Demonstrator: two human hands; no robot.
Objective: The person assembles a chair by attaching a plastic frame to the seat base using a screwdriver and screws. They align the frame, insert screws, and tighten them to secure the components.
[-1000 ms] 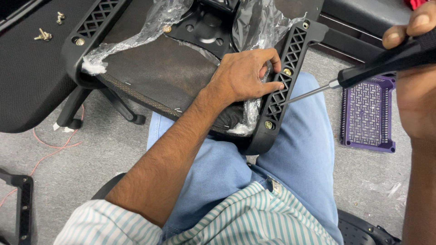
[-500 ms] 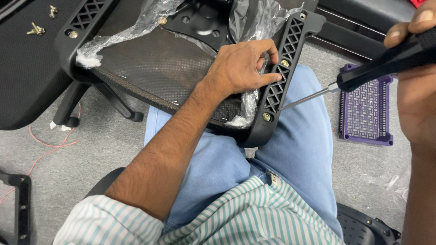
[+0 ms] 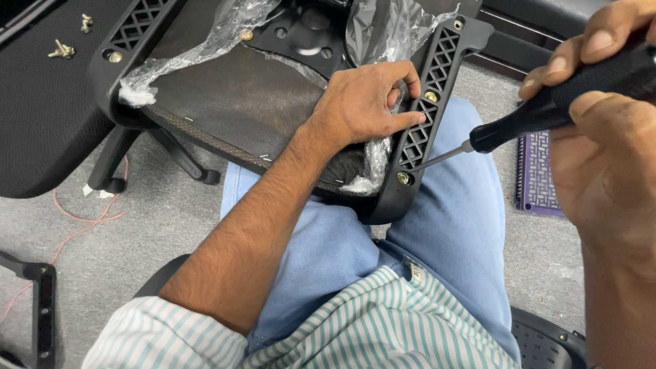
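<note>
Bracing the upturned chair seat (image 3: 225, 102) on the lap, left hand (image 3: 362, 102) spread flat, fingers curled onto the black lattice bracket (image 3: 427, 102), right hand (image 3: 601, 123) clenched round the screwdriver (image 3: 547, 113), forearm raised, tip angled down at the brass bolt (image 3: 403, 178)

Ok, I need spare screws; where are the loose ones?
In the head view, top left: two loose screws lie on the black seat cushion, left of the lattice bracket.
</note>
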